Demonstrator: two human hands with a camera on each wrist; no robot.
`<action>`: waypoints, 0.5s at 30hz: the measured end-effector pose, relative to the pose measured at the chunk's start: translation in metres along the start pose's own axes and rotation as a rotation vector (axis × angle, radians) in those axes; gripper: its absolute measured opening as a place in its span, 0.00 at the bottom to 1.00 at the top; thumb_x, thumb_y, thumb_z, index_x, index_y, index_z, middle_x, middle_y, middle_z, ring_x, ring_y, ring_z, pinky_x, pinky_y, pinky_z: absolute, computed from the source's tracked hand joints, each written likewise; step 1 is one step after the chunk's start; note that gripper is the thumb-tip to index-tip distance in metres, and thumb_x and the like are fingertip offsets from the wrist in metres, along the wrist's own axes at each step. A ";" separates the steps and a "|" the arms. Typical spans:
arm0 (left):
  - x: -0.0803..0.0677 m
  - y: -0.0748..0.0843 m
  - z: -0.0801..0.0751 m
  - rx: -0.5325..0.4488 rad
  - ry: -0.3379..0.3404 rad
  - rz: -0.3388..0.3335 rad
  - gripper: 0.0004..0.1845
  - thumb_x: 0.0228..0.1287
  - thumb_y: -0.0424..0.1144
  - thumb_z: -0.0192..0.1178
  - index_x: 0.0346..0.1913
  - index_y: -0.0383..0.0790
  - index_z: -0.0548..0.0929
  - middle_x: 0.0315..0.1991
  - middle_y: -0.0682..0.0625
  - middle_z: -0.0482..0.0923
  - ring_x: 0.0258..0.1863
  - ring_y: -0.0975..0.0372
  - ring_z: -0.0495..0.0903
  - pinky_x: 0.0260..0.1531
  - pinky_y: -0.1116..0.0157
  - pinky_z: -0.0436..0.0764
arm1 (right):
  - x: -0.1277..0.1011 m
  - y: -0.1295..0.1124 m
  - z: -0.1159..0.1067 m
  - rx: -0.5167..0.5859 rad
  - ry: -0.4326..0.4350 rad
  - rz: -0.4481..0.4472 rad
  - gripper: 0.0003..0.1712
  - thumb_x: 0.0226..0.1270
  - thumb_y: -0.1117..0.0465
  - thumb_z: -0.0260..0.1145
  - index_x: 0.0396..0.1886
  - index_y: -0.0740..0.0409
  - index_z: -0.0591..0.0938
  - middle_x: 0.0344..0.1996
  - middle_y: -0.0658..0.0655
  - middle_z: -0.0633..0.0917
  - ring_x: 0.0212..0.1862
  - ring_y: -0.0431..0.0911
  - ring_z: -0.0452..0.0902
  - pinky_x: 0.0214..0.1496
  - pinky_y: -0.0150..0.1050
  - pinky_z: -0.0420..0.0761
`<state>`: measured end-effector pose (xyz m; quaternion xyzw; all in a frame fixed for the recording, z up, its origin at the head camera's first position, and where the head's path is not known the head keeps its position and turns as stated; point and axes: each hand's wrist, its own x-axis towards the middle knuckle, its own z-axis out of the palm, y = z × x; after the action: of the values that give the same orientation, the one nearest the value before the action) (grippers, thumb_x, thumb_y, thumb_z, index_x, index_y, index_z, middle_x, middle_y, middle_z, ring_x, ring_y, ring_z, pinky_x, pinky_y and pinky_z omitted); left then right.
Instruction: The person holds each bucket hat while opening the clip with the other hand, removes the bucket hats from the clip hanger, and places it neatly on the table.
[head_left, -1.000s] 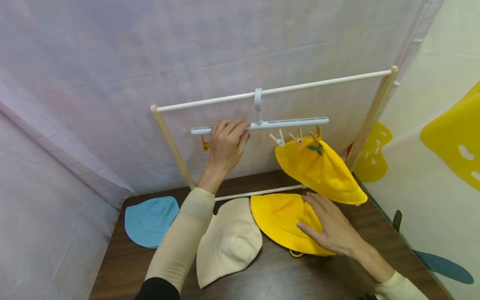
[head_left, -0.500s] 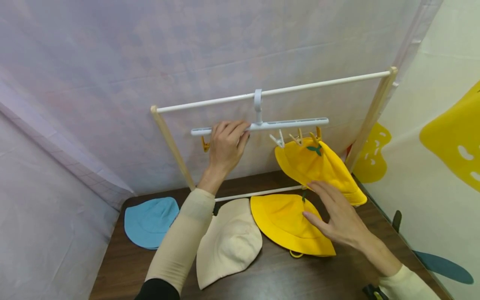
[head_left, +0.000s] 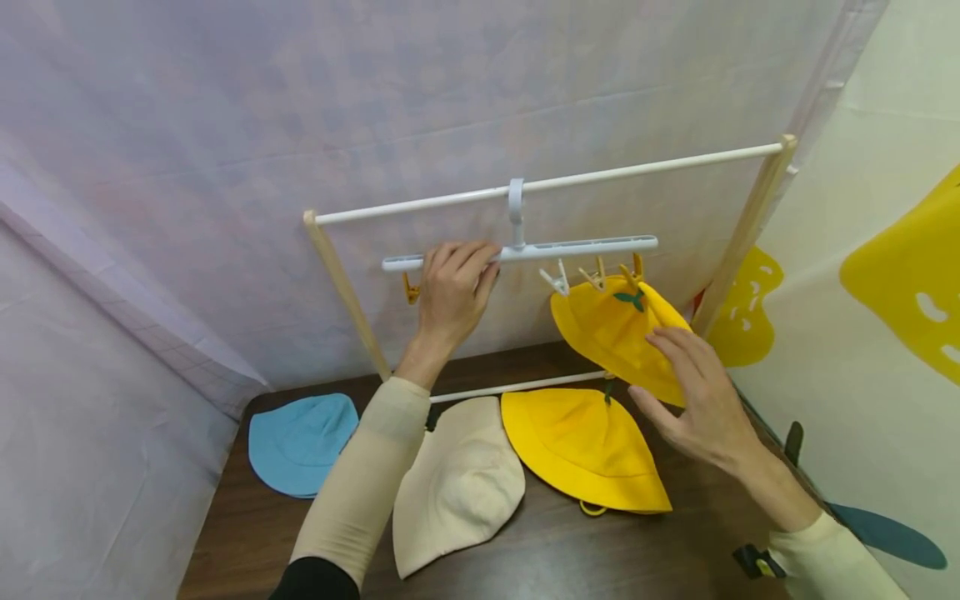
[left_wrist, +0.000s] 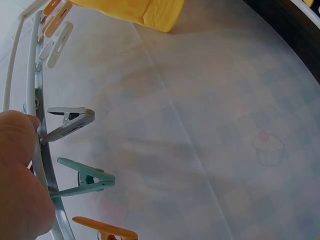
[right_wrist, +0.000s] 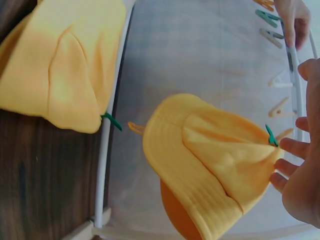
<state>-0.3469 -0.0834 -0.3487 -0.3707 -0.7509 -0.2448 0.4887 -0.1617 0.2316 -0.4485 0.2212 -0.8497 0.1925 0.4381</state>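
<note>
A white clip hanger (head_left: 570,247) hangs from the rack's white top rod (head_left: 637,167). My left hand (head_left: 453,287) grips the hanger's bar left of its hook, as the left wrist view also shows (left_wrist: 20,175). A yellow hat (head_left: 607,333) hangs from the clips at the hanger's right end. My right hand (head_left: 693,392) is raised beside this hat with straight fingers, and its fingertips (right_wrist: 290,147) touch the hat's crown (right_wrist: 210,155). A second yellow hat (head_left: 577,446) lies flat on the table below.
A beige hat (head_left: 457,483) and a blue hat (head_left: 300,442) lie on the dark wooden table (head_left: 525,558). Grey (left_wrist: 70,122), teal (left_wrist: 85,180) and orange (left_wrist: 105,230) clips hang free on the hanger. The rack's wooden posts (head_left: 345,292) stand before a pale fabric backdrop.
My right hand has lifted off the yellow hat on the table and risen to the hanging yellow hat. The left hand has kept its grip on the hanger.
</note>
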 end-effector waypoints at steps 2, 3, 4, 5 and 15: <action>0.000 0.001 -0.001 0.001 -0.002 -0.002 0.11 0.76 0.37 0.75 0.55 0.39 0.95 0.54 0.45 0.96 0.50 0.49 0.90 0.57 0.51 0.85 | 0.003 0.004 -0.003 -0.020 0.034 -0.020 0.48 0.86 0.31 0.59 0.70 0.76 0.81 0.66 0.79 0.83 0.69 0.76 0.75 0.92 0.34 0.56; 0.000 0.001 -0.001 0.002 -0.002 -0.003 0.11 0.75 0.37 0.75 0.55 0.39 0.95 0.54 0.45 0.96 0.50 0.49 0.90 0.58 0.51 0.85 | 0.004 0.006 -0.005 -0.028 0.048 -0.027 0.48 0.86 0.31 0.60 0.70 0.76 0.81 0.66 0.79 0.83 0.69 0.76 0.75 0.92 0.36 0.57; 0.000 0.001 -0.001 -0.001 -0.003 -0.005 0.11 0.75 0.37 0.76 0.55 0.39 0.95 0.54 0.45 0.96 0.50 0.49 0.90 0.58 0.51 0.85 | 0.005 0.008 -0.006 -0.036 0.060 -0.031 0.47 0.86 0.32 0.60 0.69 0.76 0.81 0.66 0.79 0.83 0.69 0.76 0.75 0.92 0.38 0.58; 0.000 0.001 -0.001 -0.002 -0.003 -0.006 0.11 0.75 0.37 0.76 0.55 0.39 0.95 0.54 0.45 0.96 0.50 0.49 0.90 0.58 0.51 0.85 | 0.006 0.010 -0.008 -0.044 0.069 -0.032 0.47 0.86 0.32 0.60 0.69 0.76 0.81 0.66 0.80 0.82 0.69 0.77 0.75 0.92 0.39 0.59; 0.003 0.001 -0.002 -0.004 0.009 0.001 0.11 0.77 0.38 0.74 0.55 0.39 0.95 0.54 0.44 0.96 0.51 0.49 0.90 0.58 0.51 0.85 | 0.012 0.032 -0.016 -0.068 0.013 0.107 0.47 0.85 0.33 0.62 0.72 0.76 0.78 0.67 0.79 0.82 0.71 0.77 0.75 0.84 0.67 0.70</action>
<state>-0.3456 -0.0831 -0.3452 -0.3707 -0.7482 -0.2476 0.4913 -0.1742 0.2641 -0.4341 0.1594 -0.8635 0.1882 0.4398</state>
